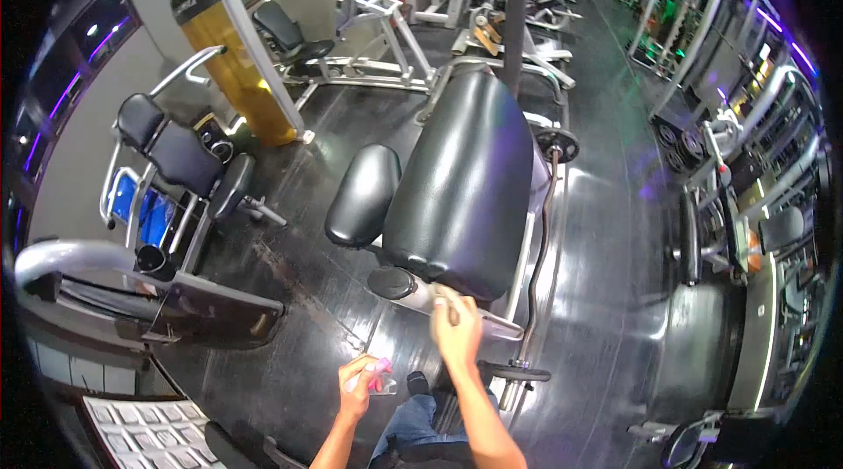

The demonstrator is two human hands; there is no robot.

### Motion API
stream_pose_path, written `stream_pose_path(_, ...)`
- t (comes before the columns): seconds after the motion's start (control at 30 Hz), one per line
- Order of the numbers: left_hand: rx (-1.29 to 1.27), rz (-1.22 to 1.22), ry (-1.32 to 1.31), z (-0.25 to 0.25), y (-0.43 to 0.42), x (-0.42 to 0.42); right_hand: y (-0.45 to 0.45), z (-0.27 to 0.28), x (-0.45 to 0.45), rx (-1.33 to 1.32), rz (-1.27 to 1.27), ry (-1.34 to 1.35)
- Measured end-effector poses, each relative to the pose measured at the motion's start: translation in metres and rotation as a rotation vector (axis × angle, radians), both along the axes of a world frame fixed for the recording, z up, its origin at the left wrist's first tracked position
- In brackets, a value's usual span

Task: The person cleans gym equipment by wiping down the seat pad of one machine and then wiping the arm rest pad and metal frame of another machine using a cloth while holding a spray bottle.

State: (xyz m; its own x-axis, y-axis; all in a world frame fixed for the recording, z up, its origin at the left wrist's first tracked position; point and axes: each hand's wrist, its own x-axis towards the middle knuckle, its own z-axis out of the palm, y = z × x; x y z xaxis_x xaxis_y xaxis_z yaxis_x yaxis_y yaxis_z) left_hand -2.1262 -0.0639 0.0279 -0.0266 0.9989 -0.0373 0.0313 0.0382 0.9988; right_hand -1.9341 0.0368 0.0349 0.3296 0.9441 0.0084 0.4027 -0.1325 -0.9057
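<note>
Low in the view, my left hand (354, 384) is closed around a small pink and see-through bottle (381, 374), which looks like a spray bottle. My right hand (459, 328) is closed at the silver frame (421, 295) below the near end of a padded black bench (465, 197). Something brownish shows between its fingers, possibly a cloth, but it is too blurred to name. A black round cap (390, 282) tops the frame just left of that hand. Beside the long pad is a smaller black pad (363, 195).
A bent barbell (546, 241) with plates runs along the bench's right side. On the left stand a seated machine (184, 157) and a yellow-panelled weight stack (237, 65). Racks and mirrors line the right. A white panelled surface (154, 434) is at the lower left.
</note>
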Motion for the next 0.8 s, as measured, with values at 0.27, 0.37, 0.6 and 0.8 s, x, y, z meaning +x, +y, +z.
stream_pose_path(0.27, -0.036, 0.258, -0.015, 0.019, -0.010, 0.062, 0.005, -0.010, 0.019, 0.210, 0.241, 0.069)
stream_pose_path(0.37, -0.042, 0.300, -0.008, 0.007, -0.019, 0.081, 0.000, -0.052, 0.051, 0.065, 0.197, -0.021)
stream_pose_path(0.6, -0.011, 0.420, -0.024, 0.001, -0.050, 0.134, -0.002, -0.104, 0.118, -0.160, 0.318, -0.112)
stream_pose_path(0.8, -0.060, 0.472, -0.036, 0.018, -0.086, 0.169, -0.011, -0.107, 0.141, -0.244, 0.546, 0.346)
